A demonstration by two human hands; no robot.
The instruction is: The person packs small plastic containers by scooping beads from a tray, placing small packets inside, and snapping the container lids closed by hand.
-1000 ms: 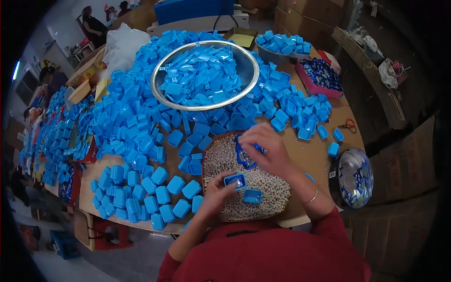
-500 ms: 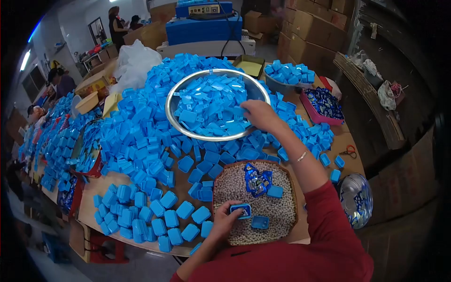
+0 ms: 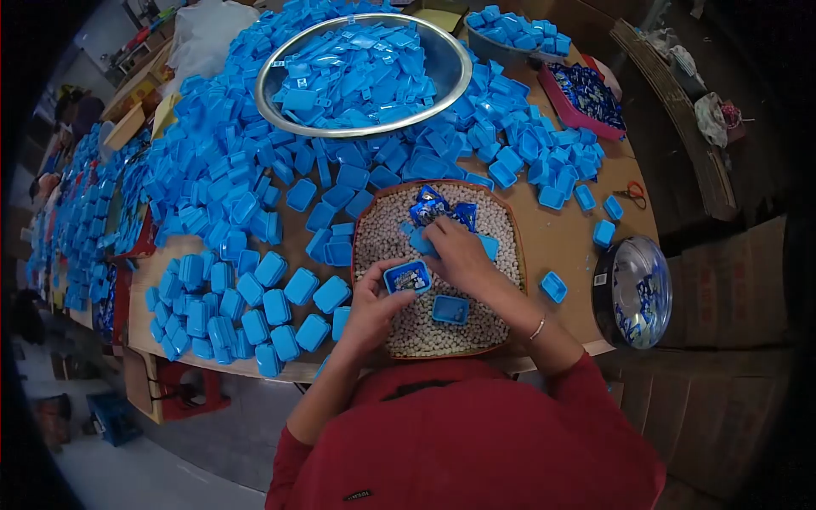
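Observation:
My left hand (image 3: 372, 299) is closed around a small blue plastic box (image 3: 408, 278), open side up, with a dark blue printed packet inside. Close beside it, my right hand (image 3: 459, 255) pinches a flat blue lid (image 3: 422, 241), partly covered by the fingers. Both hands are above a red-rimmed tray (image 3: 360, 223) filled with small whitish beads (image 3: 382, 219). Shiny dark blue packets (image 3: 432, 206) lie on the beads at the far side. Another open blue box (image 3: 450, 309) rests on the beads near me, and a blue piece (image 3: 489, 246) shows behind my right hand.
Beyond the tray stands a metal bowl (image 3: 450, 102) of blue lids amid heaped blue boxes (image 3: 200, 161). Closed boxes (image 3: 276, 308) lie at left. To the right are a pink basket (image 3: 586, 127) of packets, scissors (image 3: 633, 195) and a round clear tub (image 3: 633, 293) with packets.
My right hand has come back from the metal bowl to the tray, now with a blue lid. My left hand still holds the box. The view has tilted downward.

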